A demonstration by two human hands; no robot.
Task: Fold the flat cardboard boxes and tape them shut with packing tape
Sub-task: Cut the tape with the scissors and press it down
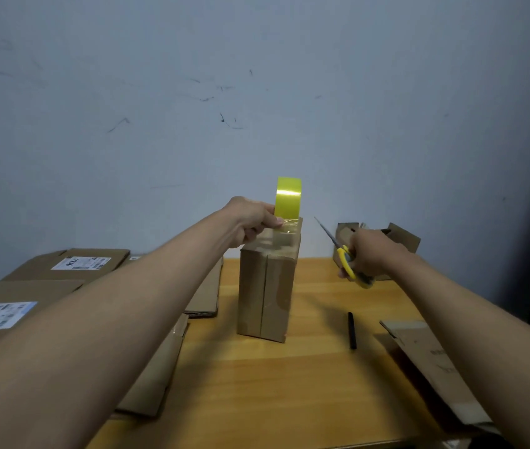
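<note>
Both bare arms reach forward toward mid-frame. The left hand (252, 218) pinches a tape roll (288, 197); the right hand (370, 254) grips scissors (348, 260).

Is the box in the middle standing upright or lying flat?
Upright: the box stands on end on the table, its taped seam running vertically, tape roll held at its top.

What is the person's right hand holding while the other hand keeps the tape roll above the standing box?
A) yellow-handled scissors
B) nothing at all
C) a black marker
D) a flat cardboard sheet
A: the right hand grips yellow-handled scissors with the blades pointing up toward the tape roll, which the left hand holds over the box; the black marker lies untouched on the table.
</note>
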